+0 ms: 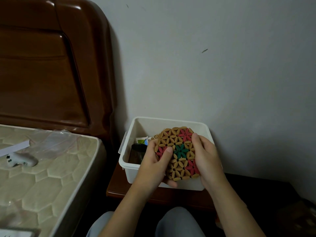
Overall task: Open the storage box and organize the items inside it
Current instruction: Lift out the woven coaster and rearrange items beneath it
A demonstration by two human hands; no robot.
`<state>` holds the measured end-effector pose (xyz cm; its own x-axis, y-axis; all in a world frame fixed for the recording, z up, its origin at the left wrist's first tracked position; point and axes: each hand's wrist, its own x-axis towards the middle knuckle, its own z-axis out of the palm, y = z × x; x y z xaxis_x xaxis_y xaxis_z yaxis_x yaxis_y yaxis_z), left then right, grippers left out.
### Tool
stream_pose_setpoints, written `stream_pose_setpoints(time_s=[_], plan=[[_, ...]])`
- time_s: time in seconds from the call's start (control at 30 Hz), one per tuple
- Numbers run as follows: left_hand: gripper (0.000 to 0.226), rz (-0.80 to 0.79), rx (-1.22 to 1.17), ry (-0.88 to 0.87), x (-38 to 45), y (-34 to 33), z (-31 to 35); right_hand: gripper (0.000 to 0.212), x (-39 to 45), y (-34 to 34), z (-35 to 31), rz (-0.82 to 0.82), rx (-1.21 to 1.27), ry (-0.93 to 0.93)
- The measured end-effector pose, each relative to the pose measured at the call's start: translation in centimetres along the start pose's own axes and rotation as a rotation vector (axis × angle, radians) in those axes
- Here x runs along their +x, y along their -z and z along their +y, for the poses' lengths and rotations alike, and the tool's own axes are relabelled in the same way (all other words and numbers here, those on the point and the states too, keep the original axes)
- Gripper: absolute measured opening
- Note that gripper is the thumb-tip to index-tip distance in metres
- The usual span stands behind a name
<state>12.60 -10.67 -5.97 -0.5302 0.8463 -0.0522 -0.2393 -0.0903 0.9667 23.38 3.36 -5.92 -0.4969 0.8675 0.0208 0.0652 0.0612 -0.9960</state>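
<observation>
Both hands clamp one beaded mat (178,153) between them: the left hand (154,165) grips its left edge with the thumb across the face, and the right hand (207,160) curls round its right edge. The mat is held tilted above the front half of the box (164,123), which is open, with no lid in view. The box stands at the back of a small bench (119,187), against the wall and beside the bed (51,168). A dark cup (136,153) and a small carton (142,140) lie in the box's left part.

The opening looks done; the sorting is in hand. Next, the mat wants a flat spot, likely laid down or stood along a wall of the box without knocking the cup.
</observation>
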Motion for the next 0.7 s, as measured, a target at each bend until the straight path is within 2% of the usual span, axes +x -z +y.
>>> stream_pose_setpoints(time_s=[0.17,0.23,0.3,0.4,0.47,0.63,0.7], plan=[[0.035,0.049,0.055,-0.025,2.1,1.5,0.4,0.032,1.8,-1.6,0.3,-0.054,-0.023,0.049],[0.036,0.053,0.014,-0.033,3.0,2.6,0.4,0.037,3.0,-2.0,0.4,-0.141,-0.032,0.050],[0.038,0.104,-0.031,-0.062,4.0,3.9,0.1,0.049,4.7,-2.3,0.8,-0.146,-0.038,-0.003],[0.031,0.292,-0.068,-0.112,5.3,6.1,-0.9,0.036,7.8,-1.9,1.6,-0.018,-0.059,-0.167],[0.031,0.394,-0.077,-0.125,6.2,7.7,-1.8,0.040,9.5,-1.8,2.9,0.008,-0.146,-0.323],[0.033,0.475,-0.081,-0.131,8.2,9.3,-3.8,0.015,11.3,-3.7,7.5,-0.179,-0.263,-0.740],[0.033,0.461,-0.079,-0.123,8.9,9.4,-4.3,0.006,12.1,-4.4,9.2,-0.243,-0.306,-0.795]])
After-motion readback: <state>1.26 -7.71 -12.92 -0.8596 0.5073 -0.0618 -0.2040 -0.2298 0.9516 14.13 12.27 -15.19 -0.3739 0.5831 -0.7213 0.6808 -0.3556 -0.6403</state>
